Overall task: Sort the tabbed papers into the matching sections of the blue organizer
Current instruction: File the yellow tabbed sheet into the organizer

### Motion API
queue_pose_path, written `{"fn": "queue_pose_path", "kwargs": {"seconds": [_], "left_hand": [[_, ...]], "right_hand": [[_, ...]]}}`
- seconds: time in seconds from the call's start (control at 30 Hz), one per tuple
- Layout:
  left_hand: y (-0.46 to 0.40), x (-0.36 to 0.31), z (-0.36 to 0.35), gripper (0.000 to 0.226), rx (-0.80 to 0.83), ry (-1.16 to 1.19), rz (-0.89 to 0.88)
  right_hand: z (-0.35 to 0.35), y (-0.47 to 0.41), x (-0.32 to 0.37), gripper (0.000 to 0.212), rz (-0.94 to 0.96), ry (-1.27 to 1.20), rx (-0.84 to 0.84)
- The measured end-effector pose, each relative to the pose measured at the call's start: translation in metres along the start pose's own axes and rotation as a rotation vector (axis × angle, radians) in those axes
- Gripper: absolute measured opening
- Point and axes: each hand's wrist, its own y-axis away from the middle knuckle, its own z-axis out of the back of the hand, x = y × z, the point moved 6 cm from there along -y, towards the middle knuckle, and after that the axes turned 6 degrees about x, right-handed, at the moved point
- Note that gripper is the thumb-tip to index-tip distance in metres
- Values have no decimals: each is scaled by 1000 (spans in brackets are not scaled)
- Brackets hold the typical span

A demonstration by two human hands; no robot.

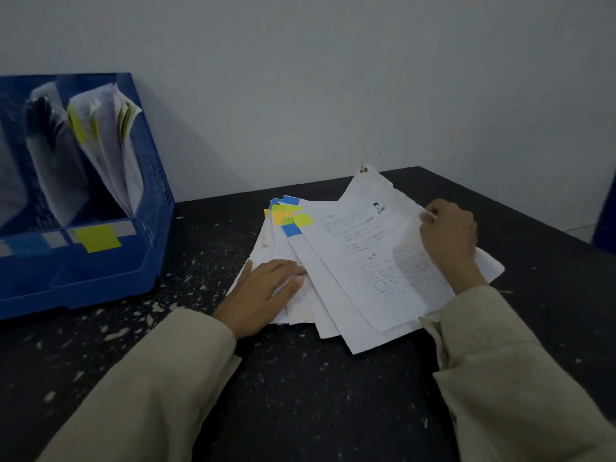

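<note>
Fingers of right hand (448, 233) curled, pinching the right edge of the top sheet (370, 248), which looks lifted off the fanned stack (320, 288) at its far corner. Left hand (266, 291) lies flat w/ fingers straight, pressing the stack's left side onto the table (300, 395). Stack sits mid-table, well apart from the blue organizer (146, 195) at far left. Colored tabs (290, 216) (blue, yellow, orange-ish) stick out at the stack's far-left corner; the top sheet appears to carry the yellow-green one, not certain. Organizer's right section already holds papers w/ yellow tabs and has a yellow label (98, 237) on its front; section beside it holds sheets too, its label color hard to read. Step, prob: separating one sheet for pickup, sorting partly done. Next move needs tab color confirmed, sheet peeled clean w/o dragging neighbours, then carried left to the matching section.
</note>
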Motion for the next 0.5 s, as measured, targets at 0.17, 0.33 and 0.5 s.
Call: {"fn": "queue_pose_path", "kwargs": {"seconds": [0.17,0.33,0.5], "left_hand": [[0,-5,17,33,-123,45,16],[6,-7,57,38,-373,368,21],[13,-15,100,39,-356,500,-14]], "right_hand": [[1,1,15,8,100,-300,-32],[-10,15,40,9,160,-654,27],[-20,28,70,17,179,-919,115]]}}
